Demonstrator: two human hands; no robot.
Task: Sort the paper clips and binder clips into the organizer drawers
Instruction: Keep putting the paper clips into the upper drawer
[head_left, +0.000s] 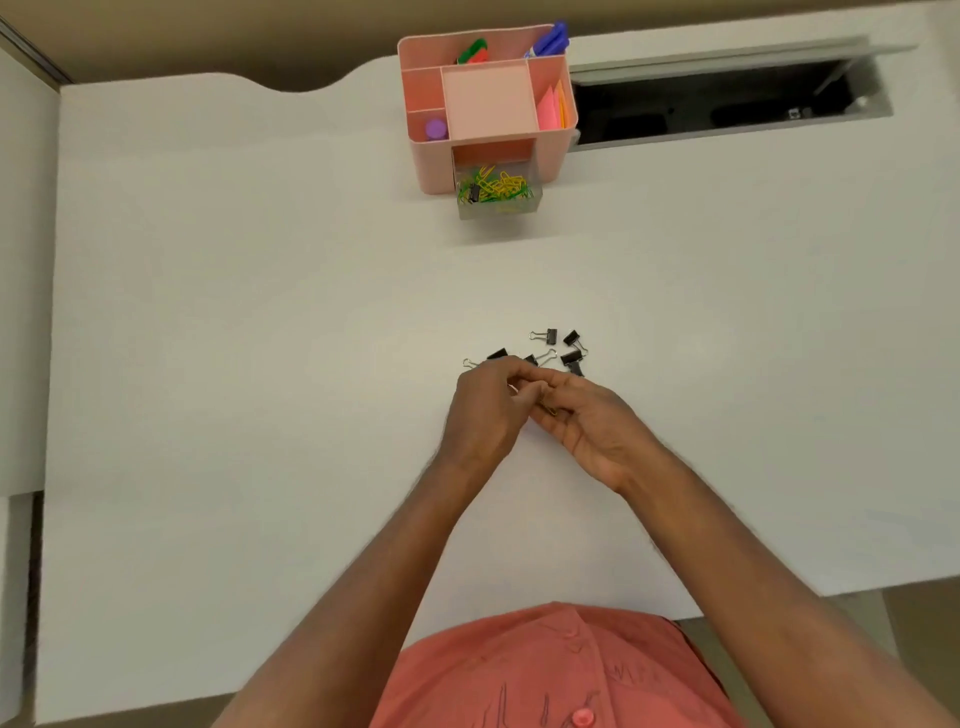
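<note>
Several black binder clips (550, 349) lie scattered on the white desk (260, 338) just beyond my hands. My left hand (485, 410) and my right hand (592, 426) meet at the fingertips above the desk, pinching something small between them; what it is stays hidden by the fingers. A pink organizer (488, 104) stands at the back of the desk. Its clear drawer (498, 195) is pulled out and holds yellow and green paper clips plus one black binder clip.
The organizer's upper compartments hold markers (548, 41), pink and orange sticky notes (553, 106) and a purple round item (436, 130). An open cable hatch (727, 104) lies in the desk to the organizer's right. The desk's front edge runs near my body.
</note>
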